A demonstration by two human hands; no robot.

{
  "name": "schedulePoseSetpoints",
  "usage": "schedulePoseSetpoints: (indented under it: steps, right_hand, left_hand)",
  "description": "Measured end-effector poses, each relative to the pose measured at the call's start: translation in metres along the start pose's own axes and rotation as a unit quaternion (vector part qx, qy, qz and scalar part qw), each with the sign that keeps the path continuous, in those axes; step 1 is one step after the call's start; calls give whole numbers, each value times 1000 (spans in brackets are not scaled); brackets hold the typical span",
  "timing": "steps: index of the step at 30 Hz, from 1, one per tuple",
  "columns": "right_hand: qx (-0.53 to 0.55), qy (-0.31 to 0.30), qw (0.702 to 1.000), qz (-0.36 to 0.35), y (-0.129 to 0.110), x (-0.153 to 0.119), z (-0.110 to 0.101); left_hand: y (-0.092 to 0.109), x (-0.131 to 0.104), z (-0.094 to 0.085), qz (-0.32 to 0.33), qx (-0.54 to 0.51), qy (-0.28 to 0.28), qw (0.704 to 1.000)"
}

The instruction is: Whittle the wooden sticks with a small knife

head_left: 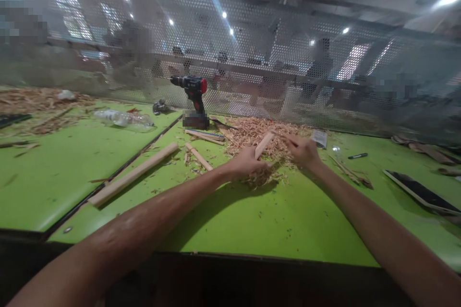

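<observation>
Upright along the far side is a perforated screen [252,72], its grid of small holes fine and regular. The green table [298,220] has a smooth, glossy surface; loose scraps could slide on it if pushed. Across its far middle lies a heap of shavings [248,129], curled and fibrous, which might hide small pieces. A wooden rod [135,175], long, pale and rounded, rests at left and could roll if nudged. The cordless drill [196,86], dark with red parts, stands on its base, liable to topple if knocked. The left hand [247,162] clasps a flat wood strip [264,145] above the heap; a loose hold could let it twist. The right hand [302,149] has bent fingers near the strip's far end; its grip cannot be told.
</observation>
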State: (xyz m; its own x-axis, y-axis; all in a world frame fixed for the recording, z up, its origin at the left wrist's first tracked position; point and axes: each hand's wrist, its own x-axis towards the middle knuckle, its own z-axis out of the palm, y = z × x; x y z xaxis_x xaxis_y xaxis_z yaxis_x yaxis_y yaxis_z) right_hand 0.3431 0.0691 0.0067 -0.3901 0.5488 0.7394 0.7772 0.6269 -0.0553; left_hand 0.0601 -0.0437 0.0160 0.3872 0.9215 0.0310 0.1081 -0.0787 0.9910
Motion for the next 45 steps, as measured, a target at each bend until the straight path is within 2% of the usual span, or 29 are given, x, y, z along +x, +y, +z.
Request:
schedulePoseSetpoints:
  steps: [2, 4, 7, 9, 11, 15, 17, 19, 26, 33, 38, 45]
  right_hand:
    - [-23, 58, 997, 45, 26, 0, -5]
    - [-25, 94, 992, 80, 46, 0, -10]
    - [3, 106, 990, 93, 48, 5, -14]
    - [29, 85, 994, 66, 29, 8, -11]
    - [58, 39, 997, 19, -2, 8, -5]
    - [102, -77, 990, -61, -62, -1, 8]
    - [99, -94, 987, -80, -78, -7, 12]
    - [88, -92, 988, -83, -83, -10, 14]
    - [37, -92, 991, -88, -68, -8, 14]
    - [-13, -47, 993, -106, -44, -6, 16]
    - [-52, -65, 991, -104, -36, -6, 16]
    - [-67, -81, 990, -94, -30, -6, 15]
  left_hand:
    - [4, -6, 3, 0, -6, -43, 999]
    - [5, -7, 4, 7, -18, -58, 998]
    - [1, 0, 0, -7, -19, -18, 1000]
    - [-1, 5, -3, -22, -20, 19, 999]
    - [-2, 8, -5, -29, -27, 42, 998]
    - [0, 7, -3, -21, -35, 43, 998]
    - [1, 5, -2, -27, -31, 54, 998]
    - [1, 4, 0, -34, -33, 62, 997]
    - [-7, 9, -5, -23, -16, 33, 999]
    - [-5, 9, -5, -34, 0, 30, 999]
    - [-5, 11, -4, -40, 14, 33, 999]
    - [-9, 16, -9, -22, 24, 2, 999]
